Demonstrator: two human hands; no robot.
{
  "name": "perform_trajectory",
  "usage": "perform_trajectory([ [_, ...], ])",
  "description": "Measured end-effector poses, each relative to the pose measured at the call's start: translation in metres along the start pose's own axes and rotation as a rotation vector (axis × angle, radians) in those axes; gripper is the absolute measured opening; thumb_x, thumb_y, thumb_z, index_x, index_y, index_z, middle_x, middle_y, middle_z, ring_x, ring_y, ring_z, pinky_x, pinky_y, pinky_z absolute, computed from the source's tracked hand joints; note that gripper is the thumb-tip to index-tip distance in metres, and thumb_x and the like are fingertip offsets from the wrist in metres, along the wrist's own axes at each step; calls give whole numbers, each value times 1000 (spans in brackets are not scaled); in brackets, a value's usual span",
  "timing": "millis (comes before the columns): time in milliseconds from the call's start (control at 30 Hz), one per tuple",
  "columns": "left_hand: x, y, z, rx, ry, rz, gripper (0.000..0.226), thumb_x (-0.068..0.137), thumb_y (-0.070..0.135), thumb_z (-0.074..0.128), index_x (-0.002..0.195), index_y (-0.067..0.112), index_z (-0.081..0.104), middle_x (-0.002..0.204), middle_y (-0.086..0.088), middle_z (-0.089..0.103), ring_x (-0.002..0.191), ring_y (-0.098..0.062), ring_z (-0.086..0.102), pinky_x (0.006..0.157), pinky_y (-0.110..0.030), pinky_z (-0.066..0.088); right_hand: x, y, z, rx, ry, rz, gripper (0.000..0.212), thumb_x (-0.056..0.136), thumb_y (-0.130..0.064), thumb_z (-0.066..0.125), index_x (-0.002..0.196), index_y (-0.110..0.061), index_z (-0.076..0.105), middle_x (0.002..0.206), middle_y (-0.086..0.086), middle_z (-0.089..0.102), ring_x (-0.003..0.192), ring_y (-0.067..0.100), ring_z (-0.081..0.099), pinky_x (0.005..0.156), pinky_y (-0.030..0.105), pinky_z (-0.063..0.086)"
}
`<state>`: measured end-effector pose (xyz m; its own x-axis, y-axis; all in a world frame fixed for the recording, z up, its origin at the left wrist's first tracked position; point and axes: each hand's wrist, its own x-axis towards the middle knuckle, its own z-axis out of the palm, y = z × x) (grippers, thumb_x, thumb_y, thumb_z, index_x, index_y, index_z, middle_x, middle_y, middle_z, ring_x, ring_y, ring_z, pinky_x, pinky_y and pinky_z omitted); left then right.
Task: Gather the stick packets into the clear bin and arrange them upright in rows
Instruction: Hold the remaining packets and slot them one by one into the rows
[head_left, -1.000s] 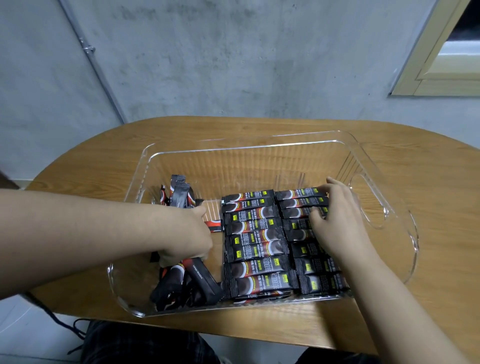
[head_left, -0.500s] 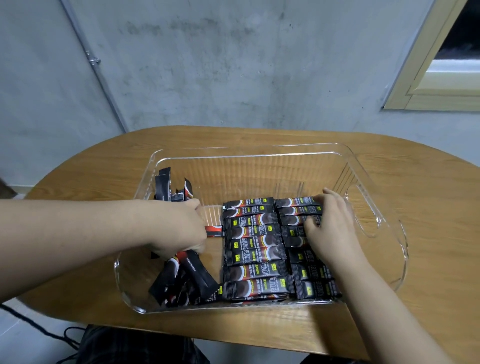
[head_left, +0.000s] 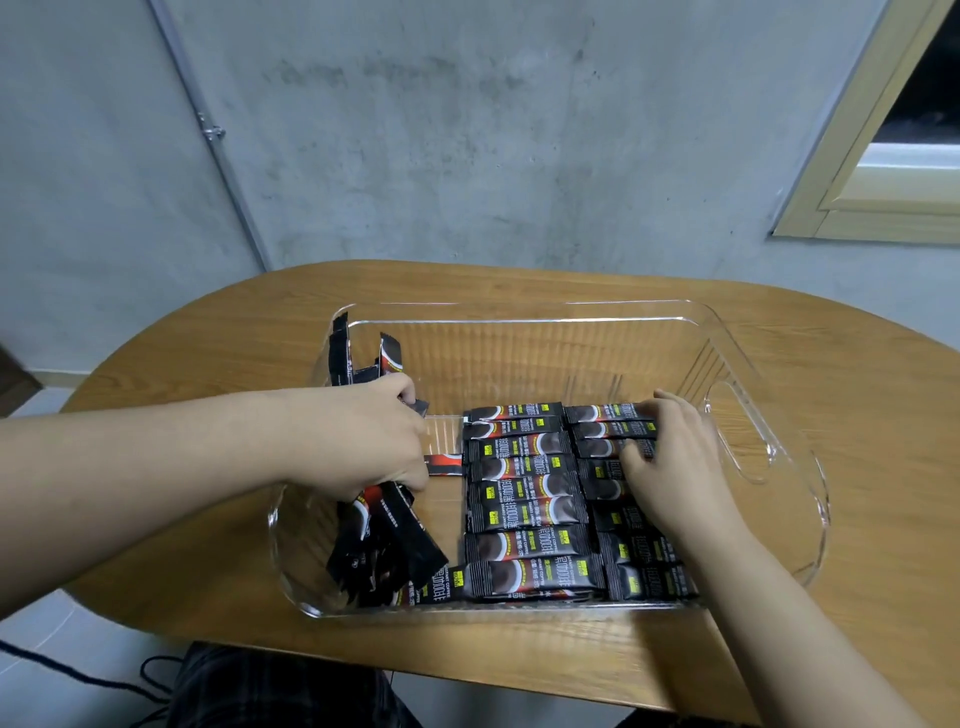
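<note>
A clear bin (head_left: 769, 447) sits on the oval wooden table (head_left: 208, 364). Inside it, black stick packets lie in two neat rows (head_left: 524, 499) from front to back. My left hand (head_left: 363, 436) grips a loose bundle of packets (head_left: 384, 545) at the bin's left side; their ends stick out above (head_left: 363, 358) and below my fist. My right hand (head_left: 670, 467) rests on the right row (head_left: 639, 577), fingers spread over the far packets and thumb lying on them. One packet (head_left: 444, 464) lies flat between my left hand and the rows.
The bin's back half and right end near the handle cut-out (head_left: 737, 431) hold no packets. A grey concrete wall (head_left: 467, 130) stands behind the table, with a pipe (head_left: 208, 130) at left and a window frame (head_left: 857, 182) at right. A cable (head_left: 78, 670) lies on the floor.
My left hand has lifted its bundle of packets and moved it toward the back, so their top ends now rise above the bin's rim. My right hand stays on the right row.
</note>
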<state>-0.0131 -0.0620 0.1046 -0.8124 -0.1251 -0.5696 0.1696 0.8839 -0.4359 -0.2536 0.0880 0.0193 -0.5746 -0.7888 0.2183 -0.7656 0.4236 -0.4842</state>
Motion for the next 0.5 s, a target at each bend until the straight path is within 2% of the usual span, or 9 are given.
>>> perform_trajectory([
  [33, -3, 0, -6, -34, -1, -20, 23, 72, 1, 47, 81, 22, 45, 85, 5, 57, 96, -17, 47, 101, -39, 17, 0, 0, 0, -3, 2, -2, 40, 86, -12, 56, 125, -5, 49, 141, 9, 41, 134, 24, 30, 111, 31, 19],
  [200, -8, -5, -4, -207, 241, -59, 35, 60, 1, 33, 80, 23, 51, 87, 9, 60, 97, -7, 48, 102, -32, 10, 1, -1, 1, -20, 3, -6, 40, 87, -12, 56, 125, -4, 50, 140, 10, 43, 134, 24, 31, 112, 31, 19],
  [300, -4, -9, -3, -388, 402, -81, 21, 73, 8, 50, 69, 28, 46, 77, 14, 56, 88, 1, 47, 104, -34, 18, 1, 0, 1, -19, -5, -7, 40, 87, -12, 56, 125, -6, 49, 140, 10, 43, 135, 23, 30, 113, 32, 19],
  [367, -3, -12, -8, -543, 428, -112, 30, 82, 18, 56, 61, 33, 40, 74, 15, 54, 84, 4, 46, 106, -31, 18, 1, 1, 1, -14, -4, -5, 39, 86, -12, 56, 125, -6, 50, 140, 10, 43, 135, 23, 30, 113, 31, 19],
  [433, -2, -13, -14, -686, 461, -170, 34, 80, 14, 59, 59, 31, 40, 69, 12, 52, 84, 3, 47, 106, -30, 19, 1, 2, 1, -2, -9, 2, 39, 86, -11, 56, 125, -5, 49, 141, 10, 42, 136, 23, 30, 113, 32, 20],
  [500, 1, -15, -15, -791, 565, -187, 21, 75, 14, 61, 62, 25, 48, 68, 7, 55, 82, -3, 52, 101, -33, 30, 1, 2, 0, 1, -17, 3, 40, 87, -11, 55, 126, -6, 48, 141, 9, 41, 136, 22, 29, 113, 33, 20],
])
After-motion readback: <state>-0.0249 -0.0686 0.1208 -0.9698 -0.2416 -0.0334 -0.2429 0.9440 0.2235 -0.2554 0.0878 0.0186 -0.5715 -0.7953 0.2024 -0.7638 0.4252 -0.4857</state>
